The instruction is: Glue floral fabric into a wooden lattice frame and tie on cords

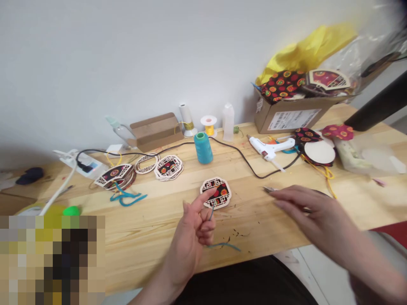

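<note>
My left hand (195, 226) is raised over the front of the table, index finger stretched out and the other fingers curled round a blue cord (225, 245). The cord's loose end trails out below the fist. Just behind the fingertip, an ornament of pale cut-out wood with black floral fabric (222, 192) lies flat; the finger hides part of it. To the right, my right hand (308, 214) is low over the table, closed on small scissors (269, 189). Their metal tips point left, and the palm hides most of the handles.
A teal thread spool (203, 148) stands behind the ornament. A white glue gun (270, 147) lies back right by a cardboard box (291, 116). A black cable (241, 154) crosses the table. More wooden ornaments (169, 167) are stacked left, near a power strip (92, 167).
</note>
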A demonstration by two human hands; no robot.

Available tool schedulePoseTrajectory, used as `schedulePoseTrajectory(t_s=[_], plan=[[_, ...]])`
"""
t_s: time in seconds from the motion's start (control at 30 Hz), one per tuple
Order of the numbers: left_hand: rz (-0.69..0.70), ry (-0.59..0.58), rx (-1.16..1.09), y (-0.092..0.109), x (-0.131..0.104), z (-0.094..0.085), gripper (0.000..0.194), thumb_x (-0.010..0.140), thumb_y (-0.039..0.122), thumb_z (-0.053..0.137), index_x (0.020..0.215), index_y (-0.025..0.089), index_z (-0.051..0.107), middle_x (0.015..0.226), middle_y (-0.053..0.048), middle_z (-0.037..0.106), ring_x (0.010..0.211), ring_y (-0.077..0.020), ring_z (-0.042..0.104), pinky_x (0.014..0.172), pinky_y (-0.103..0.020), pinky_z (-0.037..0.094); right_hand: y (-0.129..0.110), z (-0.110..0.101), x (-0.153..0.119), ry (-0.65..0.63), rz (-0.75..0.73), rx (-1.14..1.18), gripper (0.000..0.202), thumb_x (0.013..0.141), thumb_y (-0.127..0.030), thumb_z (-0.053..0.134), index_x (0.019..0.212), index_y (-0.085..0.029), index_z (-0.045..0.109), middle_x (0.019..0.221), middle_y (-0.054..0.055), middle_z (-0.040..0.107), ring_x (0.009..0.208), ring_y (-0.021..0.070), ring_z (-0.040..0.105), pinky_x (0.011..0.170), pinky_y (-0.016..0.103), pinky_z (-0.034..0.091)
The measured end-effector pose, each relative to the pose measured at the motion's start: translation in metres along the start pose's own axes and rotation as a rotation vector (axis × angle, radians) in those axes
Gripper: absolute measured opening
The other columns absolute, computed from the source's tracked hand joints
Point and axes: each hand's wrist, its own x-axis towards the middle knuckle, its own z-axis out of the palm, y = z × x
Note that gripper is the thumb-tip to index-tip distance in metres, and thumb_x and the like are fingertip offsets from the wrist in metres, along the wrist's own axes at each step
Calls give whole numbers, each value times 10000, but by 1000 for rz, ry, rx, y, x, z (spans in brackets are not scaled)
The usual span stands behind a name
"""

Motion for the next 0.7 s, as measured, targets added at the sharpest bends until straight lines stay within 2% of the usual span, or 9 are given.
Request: schedulePoseTrajectory(t_s=[0.07, 0.13, 0.27, 0.37, 0.5, 0.6, 0.7], plan=[[-2, -10, 11, -1, -1, 2, 807, 721, 762, 438, 1277, 182, 517, 651, 58, 277, 522, -84, 159, 459, -191, 153, -26, 24, 2, -133, 9, 324, 262, 823, -361, 573, 1003, -197, 670, 781, 48, 643, 691, 178, 577, 622, 303, 472], [4, -23, 33, -2, -3, 4, 821, 712, 775, 425, 1289, 196, 508, 644, 54, 292, 524, -89, 169, 463, -199, 162, -46, 46, 6, -245, 44, 594, 293, 767, -328, 655, 1029, -198, 658, 714, 0, 592, 612, 127, 515, 554, 253, 434], [35, -49, 71, -5, -6, 1, 785, 750, 759, 383, 1308, 219, 497, 644, 42, 327, 542, -103, 211, 480, -219, 192, -63, 71, 12, -368, 124, 960, 314, 680, -309, 742, 953, -174, 663, 609, -57, 474, 561, 88, 443, 551, 234, 417], [30, -91, 81, -9, -7, -3, 744, 777, 733, 378, 1328, 244, 478, 684, 17, 404, 562, -110, 248, 498, -229, 211, -66, 75, 14, -428, 196, 1120, 303, 633, -326, 777, 864, -173, 653, 600, -52, 522, 571, 109, 524, 618, 284, 486], [30, -143, 68, -12, -6, -5, 703, 794, 707, 394, 1324, 254, 488, 752, -8, 454, 587, -112, 254, 512, -223, 233, -67, 75, 15, -450, 180, 1219, 218, 681, -350, 741, 714, -170, 623, 660, -6, 632, 633, 157, 632, 670, 328, 522], [12, -146, 26, -11, -4, -4, 660, 804, 684, 416, 1294, 254, 521, 715, 16, 391, 583, -106, 236, 507, -210, 234, -65, 73, 16, -337, 135, 1081, 171, 700, -302, 717, 665, -159, 630, 672, -1, 628, 649, 144, 605, 663, 300, 494], [-30, -116, 42, -10, -4, -3, 524, 869, 564, 441, 1269, 241, 538, 670, 37, 340, 578, -101, 244, 510, -204, 239, -61, 71, 19, -264, 75, 944, 115, 728, -246, 678, 667, -155, 642, 660, -8, 605, 657, 119, 543, 656, 264, 450]])
